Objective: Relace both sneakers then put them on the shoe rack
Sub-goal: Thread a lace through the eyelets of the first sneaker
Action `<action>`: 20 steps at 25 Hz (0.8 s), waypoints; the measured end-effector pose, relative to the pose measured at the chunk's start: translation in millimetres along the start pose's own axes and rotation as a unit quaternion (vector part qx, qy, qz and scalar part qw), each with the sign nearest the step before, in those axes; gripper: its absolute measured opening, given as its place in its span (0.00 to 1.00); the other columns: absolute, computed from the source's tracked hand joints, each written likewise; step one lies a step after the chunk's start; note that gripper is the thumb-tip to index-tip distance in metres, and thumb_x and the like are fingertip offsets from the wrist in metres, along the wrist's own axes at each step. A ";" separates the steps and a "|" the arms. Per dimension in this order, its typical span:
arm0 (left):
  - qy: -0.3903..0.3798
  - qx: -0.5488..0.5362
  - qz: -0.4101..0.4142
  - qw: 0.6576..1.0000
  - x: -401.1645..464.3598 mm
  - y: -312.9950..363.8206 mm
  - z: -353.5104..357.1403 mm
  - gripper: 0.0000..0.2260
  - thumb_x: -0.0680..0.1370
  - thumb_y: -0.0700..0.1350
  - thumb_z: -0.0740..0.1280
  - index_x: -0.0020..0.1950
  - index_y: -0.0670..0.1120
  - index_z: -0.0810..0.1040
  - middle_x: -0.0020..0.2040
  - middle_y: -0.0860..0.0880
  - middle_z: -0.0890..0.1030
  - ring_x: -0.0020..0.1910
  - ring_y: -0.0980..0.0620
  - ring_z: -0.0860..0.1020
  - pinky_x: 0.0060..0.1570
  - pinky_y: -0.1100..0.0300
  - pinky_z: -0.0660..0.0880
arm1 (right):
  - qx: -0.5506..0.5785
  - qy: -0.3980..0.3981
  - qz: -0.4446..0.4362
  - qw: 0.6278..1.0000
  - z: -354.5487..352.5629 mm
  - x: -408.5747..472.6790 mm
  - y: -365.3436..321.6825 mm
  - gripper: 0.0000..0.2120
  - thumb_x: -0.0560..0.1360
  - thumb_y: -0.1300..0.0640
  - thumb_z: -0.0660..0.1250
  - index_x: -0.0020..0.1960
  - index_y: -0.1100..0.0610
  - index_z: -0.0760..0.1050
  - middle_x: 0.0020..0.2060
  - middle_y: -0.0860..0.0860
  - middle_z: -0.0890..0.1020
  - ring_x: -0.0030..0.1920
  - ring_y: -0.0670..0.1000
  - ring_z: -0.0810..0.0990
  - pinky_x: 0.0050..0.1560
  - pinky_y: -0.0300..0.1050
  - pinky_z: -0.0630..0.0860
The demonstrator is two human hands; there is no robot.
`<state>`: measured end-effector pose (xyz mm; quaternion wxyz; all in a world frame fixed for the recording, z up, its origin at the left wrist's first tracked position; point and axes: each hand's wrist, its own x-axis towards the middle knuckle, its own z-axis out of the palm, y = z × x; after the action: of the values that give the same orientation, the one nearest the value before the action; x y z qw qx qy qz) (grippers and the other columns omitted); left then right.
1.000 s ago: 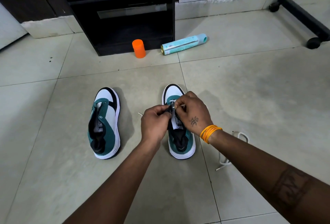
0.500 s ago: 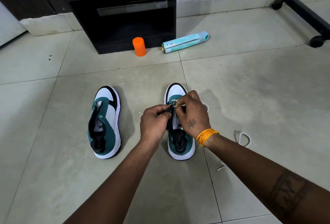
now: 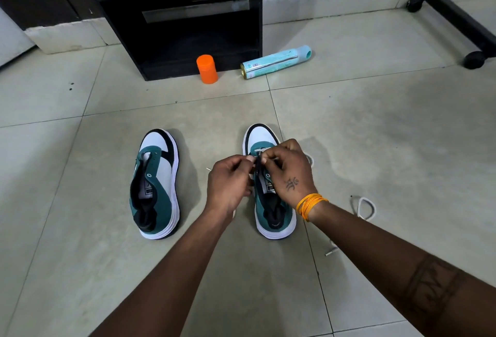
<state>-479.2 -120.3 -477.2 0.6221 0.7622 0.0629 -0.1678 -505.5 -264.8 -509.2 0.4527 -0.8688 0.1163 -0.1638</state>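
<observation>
The 2 sneakers stand on the floor (image 3: 375, 127). Both hands pinch the lace (image 3: 258, 154) over the right sneaker (image 3: 271, 216): left hand (image 3: 232, 185), right hand (image 3: 288, 171). The left sneaker (image 3: 157, 183) stands beside, untouched.

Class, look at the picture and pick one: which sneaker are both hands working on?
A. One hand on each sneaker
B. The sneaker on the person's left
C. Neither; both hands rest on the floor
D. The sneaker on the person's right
D: the left hand and right hand meet over the toe-end eyelets of the right sneaker, while the left sneaker lies untouched.
</observation>
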 end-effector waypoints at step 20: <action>0.016 0.108 0.065 0.992 9.9 -2.1 -4.9 0.05 0.77 0.48 0.72 0.47 0.58 0.86 0.42 0.57 0.86 0.38 0.52 0.86 0.48 0.45 0.85 | 0.109 0.014 0.063 0.992 6.7 -4.6 -1.8 0.05 0.75 0.62 0.75 0.46 0.53 0.87 0.48 0.49 0.77 0.49 0.41 0.80 0.55 0.35 0.76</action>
<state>-469.7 -116.2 -481.7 0.5449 0.8298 0.0052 -0.1205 -507.0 -257.2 -512.2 0.5524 -0.8027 0.1592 -0.1590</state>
